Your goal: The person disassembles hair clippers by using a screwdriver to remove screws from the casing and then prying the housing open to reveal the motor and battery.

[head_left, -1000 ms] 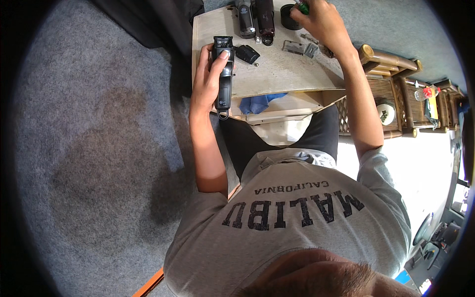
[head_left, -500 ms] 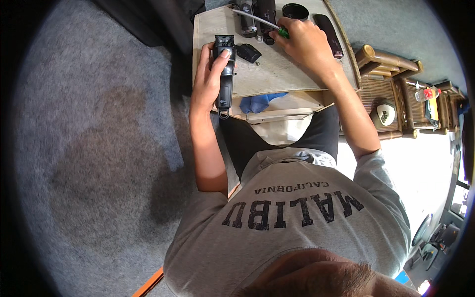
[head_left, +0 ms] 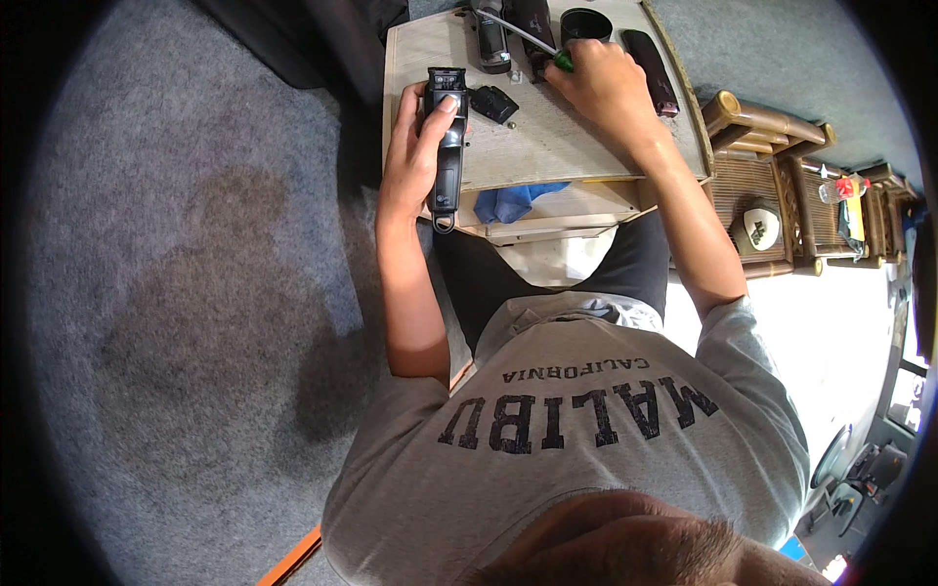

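A black hair clipper (head_left: 447, 161) is upright in the picture, its cutting head at the far end and a hanging loop at the near end. My left hand (head_left: 410, 161) is wrapped round it, thumb on its face. My right hand (head_left: 608, 86) grips a screwdriver (head_left: 532, 36) by its green handle; the metal shaft points to the far left, away from the clipper. Just right of the clipper lies a small black part (head_left: 493, 104), with a tiny screw-like piece (head_left: 512, 125) beside it. The fingertips of my right hand are partly hidden.
Another dark clipper (head_left: 492, 44), a round black container (head_left: 586, 24) and a long dark case (head_left: 649, 70) stand along the far side of the wooden tabletop (head_left: 547, 156). A blue cloth (head_left: 513, 202) sits in the drawer below. Bamboo seats (head_left: 747, 186) with a cap (head_left: 760, 229) are at the right.
The screwdriver and my right hand have shifted very slightly toward the right and nearer. My left hand still holds the clipper in nearly the same place.
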`<state>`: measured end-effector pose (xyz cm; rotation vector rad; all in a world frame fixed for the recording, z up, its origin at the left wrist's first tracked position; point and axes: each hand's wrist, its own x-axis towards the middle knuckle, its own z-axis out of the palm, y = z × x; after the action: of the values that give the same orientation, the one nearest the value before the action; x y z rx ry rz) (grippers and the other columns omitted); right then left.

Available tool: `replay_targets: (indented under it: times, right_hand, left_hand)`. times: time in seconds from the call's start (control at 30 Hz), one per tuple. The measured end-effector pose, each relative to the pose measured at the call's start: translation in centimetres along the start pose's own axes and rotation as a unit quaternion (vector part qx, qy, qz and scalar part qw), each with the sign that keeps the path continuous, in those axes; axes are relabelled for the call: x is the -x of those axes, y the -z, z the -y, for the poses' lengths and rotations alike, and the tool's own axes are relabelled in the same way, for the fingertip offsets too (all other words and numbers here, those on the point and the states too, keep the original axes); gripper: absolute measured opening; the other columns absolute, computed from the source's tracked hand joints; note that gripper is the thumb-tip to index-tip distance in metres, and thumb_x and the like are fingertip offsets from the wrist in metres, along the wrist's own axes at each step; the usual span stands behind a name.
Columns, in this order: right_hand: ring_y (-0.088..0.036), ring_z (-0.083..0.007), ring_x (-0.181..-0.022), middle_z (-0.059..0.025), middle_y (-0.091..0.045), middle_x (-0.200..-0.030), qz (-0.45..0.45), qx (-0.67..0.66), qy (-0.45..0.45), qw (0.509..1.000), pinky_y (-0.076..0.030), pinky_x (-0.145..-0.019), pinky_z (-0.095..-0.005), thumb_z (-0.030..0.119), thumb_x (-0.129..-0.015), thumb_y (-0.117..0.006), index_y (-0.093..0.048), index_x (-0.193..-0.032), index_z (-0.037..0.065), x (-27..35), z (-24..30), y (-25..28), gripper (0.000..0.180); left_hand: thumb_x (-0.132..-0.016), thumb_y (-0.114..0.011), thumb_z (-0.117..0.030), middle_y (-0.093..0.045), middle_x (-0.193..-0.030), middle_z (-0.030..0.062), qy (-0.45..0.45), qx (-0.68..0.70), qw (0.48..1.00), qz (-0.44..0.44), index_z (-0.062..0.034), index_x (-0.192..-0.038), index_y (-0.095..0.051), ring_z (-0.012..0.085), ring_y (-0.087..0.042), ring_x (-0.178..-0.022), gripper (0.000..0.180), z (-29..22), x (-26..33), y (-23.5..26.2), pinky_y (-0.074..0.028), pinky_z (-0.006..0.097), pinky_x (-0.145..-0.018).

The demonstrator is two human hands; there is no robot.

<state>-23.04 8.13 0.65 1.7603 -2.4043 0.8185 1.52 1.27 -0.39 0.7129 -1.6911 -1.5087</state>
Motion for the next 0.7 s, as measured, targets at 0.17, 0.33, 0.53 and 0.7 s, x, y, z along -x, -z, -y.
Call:
replay_targets:
  times: [0.17, 0.33, 0.53, 0.7]
  right_hand:
    - [-0.074, -0.0450, -0.089, -0.0250, -0.075, -0.090, -0.005, 0.009, 0.008, 1.000, -0.060, -0.080, -0.0535, 0.038, -0.094, -0.073, -0.076, -0.103, 0.003, 0.2, -0.5, 0.1, 0.036]
    - [-0.075, -0.0448, -0.086, -0.0257, -0.075, -0.089, -0.020, 0.036, 0.019, 0.999, -0.061, -0.076, -0.0537, 0.031, -0.093, -0.074, -0.075, -0.097, 0.001, 0.4, -0.6, -0.3, 0.030]
    - [-0.074, -0.0432, -0.083, -0.0228, -0.075, -0.085, -0.070, 0.005, 0.029, 0.997, -0.059, -0.074, -0.0533, 0.032, -0.097, -0.070, -0.072, -0.117, 0.009, 1.0, -0.1, 0.0, 0.030]
    - [-0.074, -0.0410, -0.079, -0.0209, -0.075, -0.083, -0.010, 0.006, 0.137, 0.990, -0.059, -0.072, -0.0514, 0.032, -0.098, -0.069, -0.075, -0.117, 0.013, 1.2, 0.2, -0.4, 0.027]
  left_hand:
    - [-0.108, -0.058, -0.029, -0.066, -0.102, 0.0037, -0.001, -0.006, 1.000, -0.004, -0.0062, -0.124, -0.058, 0.0084, -0.061, -0.091, 0.028, -0.1, 0.1, 0.0, -0.050, 0.024, -0.082]
    - [-0.108, -0.058, -0.030, -0.066, -0.101, 0.0037, -0.004, -0.011, 1.000, 0.000, -0.0057, -0.125, -0.058, 0.0080, -0.061, -0.091, 0.030, -0.1, 0.0, 0.0, -0.049, 0.024, -0.081]
    - [-0.105, -0.065, -0.031, -0.065, -0.101, 0.0028, 0.001, 0.009, 1.000, -0.001, -0.0088, -0.128, -0.057, 0.0105, -0.064, -0.089, 0.033, 0.3, -0.1, 0.3, -0.051, 0.027, -0.079]
    - [-0.109, -0.057, -0.029, -0.065, -0.098, 0.0032, 0.000, 0.002, 1.000, 0.001, -0.0051, -0.127, -0.056, 0.0071, -0.058, -0.087, 0.030, 0.1, 0.0, 0.0, -0.046, 0.023, -0.077]
